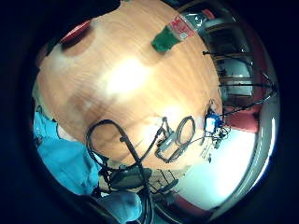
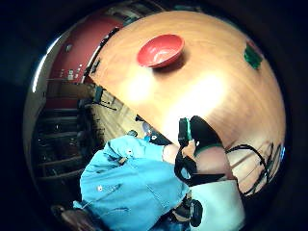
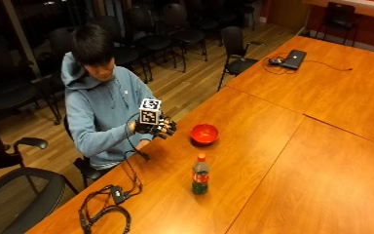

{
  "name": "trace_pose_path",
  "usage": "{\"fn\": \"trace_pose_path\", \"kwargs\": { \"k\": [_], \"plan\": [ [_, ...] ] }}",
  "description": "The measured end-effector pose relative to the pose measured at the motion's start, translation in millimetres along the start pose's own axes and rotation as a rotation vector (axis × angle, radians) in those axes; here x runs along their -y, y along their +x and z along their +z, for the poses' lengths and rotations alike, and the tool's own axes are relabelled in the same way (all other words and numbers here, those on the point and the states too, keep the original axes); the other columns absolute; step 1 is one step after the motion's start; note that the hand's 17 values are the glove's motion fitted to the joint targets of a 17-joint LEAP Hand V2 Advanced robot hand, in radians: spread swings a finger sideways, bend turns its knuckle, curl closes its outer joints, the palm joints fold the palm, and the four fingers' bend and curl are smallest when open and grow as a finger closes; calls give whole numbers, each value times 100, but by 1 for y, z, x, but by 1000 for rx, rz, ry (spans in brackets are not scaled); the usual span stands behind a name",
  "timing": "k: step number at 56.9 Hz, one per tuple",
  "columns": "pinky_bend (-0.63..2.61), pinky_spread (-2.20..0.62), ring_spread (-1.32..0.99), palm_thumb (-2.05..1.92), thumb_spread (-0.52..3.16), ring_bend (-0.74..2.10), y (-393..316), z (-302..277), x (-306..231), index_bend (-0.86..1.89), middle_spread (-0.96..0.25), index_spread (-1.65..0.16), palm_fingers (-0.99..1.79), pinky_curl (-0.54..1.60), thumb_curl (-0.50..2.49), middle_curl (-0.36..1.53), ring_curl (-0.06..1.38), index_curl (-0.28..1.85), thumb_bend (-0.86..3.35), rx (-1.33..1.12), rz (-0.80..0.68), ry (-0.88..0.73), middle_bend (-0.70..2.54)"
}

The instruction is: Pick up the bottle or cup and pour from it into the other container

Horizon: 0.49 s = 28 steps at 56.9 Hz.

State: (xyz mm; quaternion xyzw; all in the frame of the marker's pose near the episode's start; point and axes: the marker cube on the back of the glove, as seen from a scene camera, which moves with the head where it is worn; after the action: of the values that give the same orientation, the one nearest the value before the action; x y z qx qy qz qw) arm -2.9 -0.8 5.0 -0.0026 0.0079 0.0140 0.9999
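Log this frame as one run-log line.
stage: pre-grasp | right hand: raised above table edge, holds nothing | bottle: upright on table, capped, untouched | red bowl: on table, beyond bottle | pour: not started

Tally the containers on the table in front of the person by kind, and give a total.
Bottles: 1, the green bottle with a red label and orange cap, standing upright.
Bowls: 1, the red bowl, standing apart from the bottle.
Cups: 0 in view.
Total: 2 containers, neither touched by the gloved right hand, which is raised above the table edge.
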Motion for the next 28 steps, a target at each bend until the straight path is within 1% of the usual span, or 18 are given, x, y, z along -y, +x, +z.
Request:
{"fn": "trace_pose_path", "kwargs": {
  "k": [4,8,11,16,21,28],
  "plan": [
    [52,15,7,55,56,27,4,-3,1,17,-2,-26,23,13,16,4,7,8,32,40,36,-70,14],
    [55,18,9,59,71,31,-1,1,1,17,-1,-31,25,16,20,7,11,12,30,116,50,-118,17],
    [55,20,10,60,80,31,-2,0,5,19,-1,-33,26,17,22,9,12,15,28,134,58,-106,17],
    [57,21,11,63,88,32,-12,6,12,19,0,-35,25,19,26,12,14,19,24,79,97,-82,17],
    [57,22,12,65,94,32,-26,9,17,19,1,-36,26,20,29,14,16,22,20,76,78,-70,17],
    [57,23,12,68,99,32,-19,-6,25,19,1,-36,26,21,32,17,18,25,15,50,109,-51,17]
  ]
}}
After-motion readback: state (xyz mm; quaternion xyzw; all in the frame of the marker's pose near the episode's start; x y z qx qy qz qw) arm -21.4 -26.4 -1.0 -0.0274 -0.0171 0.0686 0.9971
